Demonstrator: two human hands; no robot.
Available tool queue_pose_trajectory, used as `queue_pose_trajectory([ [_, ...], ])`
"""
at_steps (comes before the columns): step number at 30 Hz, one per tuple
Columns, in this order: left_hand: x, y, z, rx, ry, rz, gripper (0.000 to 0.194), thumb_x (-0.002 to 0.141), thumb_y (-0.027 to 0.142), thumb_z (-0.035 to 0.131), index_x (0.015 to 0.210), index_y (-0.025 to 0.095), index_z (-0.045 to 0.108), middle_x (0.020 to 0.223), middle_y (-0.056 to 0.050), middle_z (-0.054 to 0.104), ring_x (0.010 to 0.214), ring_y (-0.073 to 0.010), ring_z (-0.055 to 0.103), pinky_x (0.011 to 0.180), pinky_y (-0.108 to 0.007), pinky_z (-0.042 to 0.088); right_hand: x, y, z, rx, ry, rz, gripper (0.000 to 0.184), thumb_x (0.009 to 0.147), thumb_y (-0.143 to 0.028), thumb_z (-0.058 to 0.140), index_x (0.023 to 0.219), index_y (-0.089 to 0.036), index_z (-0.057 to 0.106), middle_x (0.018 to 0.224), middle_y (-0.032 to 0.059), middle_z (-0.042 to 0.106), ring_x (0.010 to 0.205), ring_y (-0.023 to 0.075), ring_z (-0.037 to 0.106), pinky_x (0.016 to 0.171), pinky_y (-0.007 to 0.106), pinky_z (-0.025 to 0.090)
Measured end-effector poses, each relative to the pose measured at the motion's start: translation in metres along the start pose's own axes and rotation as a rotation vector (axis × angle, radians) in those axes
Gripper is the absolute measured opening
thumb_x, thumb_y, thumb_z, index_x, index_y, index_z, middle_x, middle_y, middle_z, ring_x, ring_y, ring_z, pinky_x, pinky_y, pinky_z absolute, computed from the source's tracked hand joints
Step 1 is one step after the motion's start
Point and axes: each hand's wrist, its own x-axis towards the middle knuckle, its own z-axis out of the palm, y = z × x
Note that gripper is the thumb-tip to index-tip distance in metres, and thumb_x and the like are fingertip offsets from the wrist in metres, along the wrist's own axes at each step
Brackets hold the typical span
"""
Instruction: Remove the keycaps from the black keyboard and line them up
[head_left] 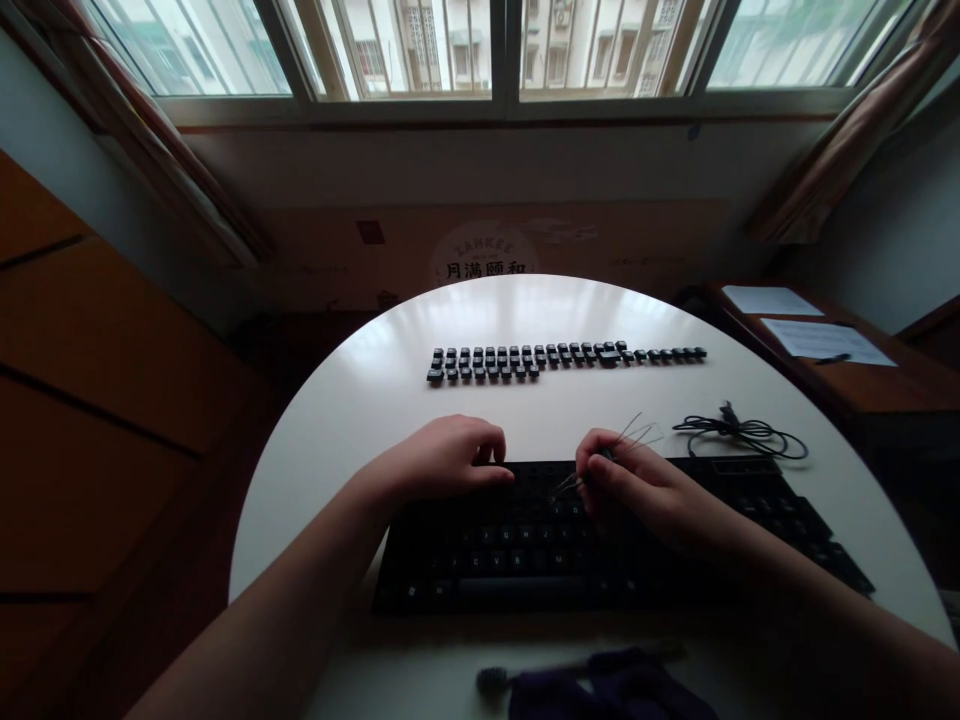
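A black keyboard (510, 588) lies on the white round table, with bare dark patches in its upper rows where keycaps are off. My left hand (456, 458) rests at its back left edge, fingers curled over the edge and thumb on top, gripping it. Over the upper middle of the keys, my right hand (626, 480) is closed around a wire keycap puller (568, 484). Its thin wire loops reach down toward the keys, and more wires stick up behind the fingers. Removed black keycaps (487, 362) stand in rows beyond the keyboard.
A coiled black cable (742, 432) lies behind the keyboard's right side. Near the front edge are a dark-headed brush (493, 682) and a purple cloth (611, 688). Papers (825, 340) and a pen (832, 358) lie on a brown side table at the right.
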Motion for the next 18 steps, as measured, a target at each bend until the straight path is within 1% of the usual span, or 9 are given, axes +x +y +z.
queue_pose_trajectory([
  [3, 0.0, 0.0, -0.001, 0.001, -0.003, -0.005, 0.025, 0.085, 0.047, 0.064, 0.093, 0.024, 0.068, 0.088, -0.001, 0.068, 0.079, -0.019, 0.058, 0.063, -0.027, 0.037, 0.001, 0.01, 0.001, -0.032, 0.047, -0.057, 0.033, 0.099, -0.053, 0.05, 0.095, -0.02, 0.048, 0.063, -0.006, 0.051, 0.049, 0.0081, 0.051, 0.046, 0.018, 0.038],
  [6, 0.0, 0.0, -0.001, -0.003, -0.011, -0.008, 0.026, 0.084, 0.047, 0.064, 0.093, 0.023, 0.068, 0.089, -0.001, 0.068, 0.079, -0.0191, 0.058, 0.063, -0.027, 0.038, 0.001, 0.014, 0.0, -0.092, 0.037, -0.075, 0.033, 0.099, -0.053, 0.049, 0.095, -0.02, 0.047, 0.057, -0.0077, 0.047, 0.045, 0.0069, 0.043, 0.043, 0.017, 0.033],
  [10, 0.0, -0.001, 0.0, -0.007, -0.007, -0.007, 0.026, 0.084, 0.048, 0.064, 0.092, 0.024, 0.069, 0.088, -0.001, 0.068, 0.079, -0.0188, 0.058, 0.063, -0.027, 0.037, 0.004, 0.013, -0.001, -0.071, -0.004, -0.046, 0.034, 0.099, -0.053, 0.048, 0.093, -0.02, 0.046, 0.056, -0.0076, 0.047, 0.046, 0.0069, 0.04, 0.043, 0.017, 0.031],
  [14, 0.001, -0.003, 0.001, -0.006, -0.005, -0.012, 0.027, 0.085, 0.049, 0.063, 0.092, 0.024, 0.069, 0.087, -0.001, 0.068, 0.079, -0.0188, 0.059, 0.063, -0.027, 0.037, 0.006, 0.013, 0.0, -0.013, 0.034, -0.077, 0.037, 0.097, -0.057, 0.049, 0.091, -0.021, 0.044, 0.06, -0.0079, 0.044, 0.046, 0.007, 0.039, 0.041, 0.017, 0.03],
  [16, 0.002, -0.003, 0.001, -0.006, -0.009, -0.005, 0.027, 0.085, 0.049, 0.063, 0.091, 0.024, 0.069, 0.087, 0.0, 0.068, 0.079, -0.0185, 0.059, 0.063, -0.027, 0.037, 0.006, 0.014, 0.0, -0.039, 0.047, -0.081, 0.037, 0.097, -0.057, 0.048, 0.091, -0.021, 0.043, 0.06, -0.0079, 0.044, 0.046, 0.0073, 0.039, 0.041, 0.017, 0.03],
  [18, 0.002, -0.003, 0.001, -0.009, -0.01, 0.0, 0.027, 0.085, 0.049, 0.063, 0.09, 0.023, 0.069, 0.086, 0.0, 0.068, 0.079, -0.0184, 0.059, 0.063, -0.027, 0.037, 0.005, 0.015, -0.001, -0.118, 0.031, -0.068, 0.036, 0.098, -0.056, 0.048, 0.091, -0.021, 0.044, 0.059, -0.0079, 0.043, 0.048, 0.0076, 0.039, 0.043, 0.018, 0.03],
])
